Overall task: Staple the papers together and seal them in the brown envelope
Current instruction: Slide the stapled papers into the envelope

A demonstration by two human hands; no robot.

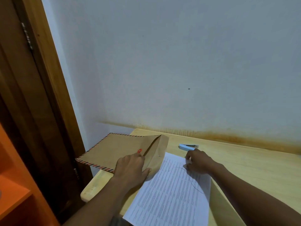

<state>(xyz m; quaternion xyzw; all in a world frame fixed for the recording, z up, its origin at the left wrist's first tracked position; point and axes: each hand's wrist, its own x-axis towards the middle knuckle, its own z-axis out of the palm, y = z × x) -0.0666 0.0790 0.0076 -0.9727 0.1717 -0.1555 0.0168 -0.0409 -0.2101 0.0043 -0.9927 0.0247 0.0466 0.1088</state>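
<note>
A brown envelope (114, 149) with a red-and-black striped border lies at the table's left end, partly hanging over the edge. Its flap (160, 149) is folded open to the right, and a red button clasp sits near the mouth. My left hand (130, 168) rests on the envelope at its opening, fingers under the flap's edge. White printed papers (172, 193) lie in front of me, reaching past the near table edge. My right hand (198, 162) pinches the papers' top right corner. A light blue stapler (188, 147) lies just beyond that hand.
The light wooden table (252, 163) stands against a pale wall with a brown stain along the joint. A dark wooden door frame (40, 95) rises at the left, and an orange shelf (13, 185) sits at the lower left.
</note>
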